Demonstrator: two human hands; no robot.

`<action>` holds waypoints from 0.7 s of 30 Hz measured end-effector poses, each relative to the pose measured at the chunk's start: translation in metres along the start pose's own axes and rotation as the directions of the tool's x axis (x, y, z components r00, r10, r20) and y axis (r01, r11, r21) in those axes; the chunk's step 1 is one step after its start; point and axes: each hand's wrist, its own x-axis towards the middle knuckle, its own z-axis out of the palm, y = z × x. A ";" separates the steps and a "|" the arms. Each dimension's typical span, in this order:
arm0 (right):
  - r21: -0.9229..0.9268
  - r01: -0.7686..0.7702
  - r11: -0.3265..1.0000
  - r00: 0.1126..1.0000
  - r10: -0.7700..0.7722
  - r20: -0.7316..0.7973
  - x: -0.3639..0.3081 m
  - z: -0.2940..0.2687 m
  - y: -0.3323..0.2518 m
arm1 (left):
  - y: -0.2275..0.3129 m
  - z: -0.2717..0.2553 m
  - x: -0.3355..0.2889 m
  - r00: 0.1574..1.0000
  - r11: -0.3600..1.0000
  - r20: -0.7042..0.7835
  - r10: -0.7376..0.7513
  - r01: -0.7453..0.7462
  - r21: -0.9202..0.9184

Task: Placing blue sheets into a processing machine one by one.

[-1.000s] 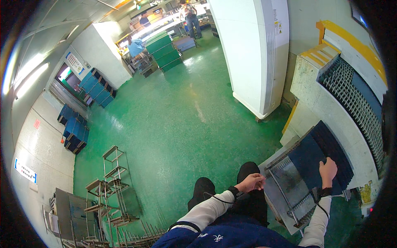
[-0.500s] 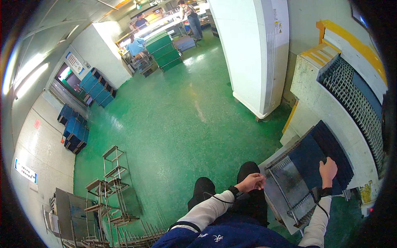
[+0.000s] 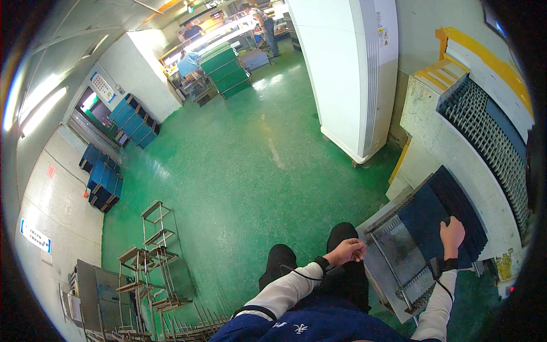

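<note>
My right hand (image 3: 452, 233), fingers curled, rests on a fanned stack of dark blue flat panels (image 3: 419, 214) at the right. Whether it grips a panel edge is hidden. The panels lie on a grey metal stand (image 3: 388, 251) with a rod and a toothed edge. My left hand (image 3: 347, 251) hovers over my right knee beside the stand's near left edge. Its thumb and fingertips are pinched together, and anything between them is too small to make out. Dark bands with thin cables circle both wrists.
A white machine (image 3: 421, 108) with a curved slotted conveyor (image 3: 484, 119) stands right. Beyond the green floor (image 3: 228, 154) rises a tall white cabinet (image 3: 342, 74). Metal racks (image 3: 154, 251) stand left, blue crates (image 3: 134, 119) along the wall. People work at a far lit bench (image 3: 211, 37).
My hands and the panels stay in place. At the far bench, a standing person leans further forward and the others shift slightly.
</note>
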 end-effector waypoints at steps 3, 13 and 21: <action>0.007 -0.009 1.000 1.000 0.009 0.014 -0.002 -0.002 -0.002 | 0.000 0.000 -0.001 1.000 1.000 -0.001 -0.001 0.001 0.000; 0.001 0.014 1.000 1.000 -0.014 -0.018 -0.002 -0.001 -0.001 | 0.000 0.001 0.000 1.000 1.000 -0.005 0.006 -0.006 -0.002; -0.003 -0.002 1.000 1.000 0.002 -0.011 -0.003 -0.003 -0.003 | 0.000 0.000 0.000 1.000 1.000 -0.001 0.008 -0.008 -0.007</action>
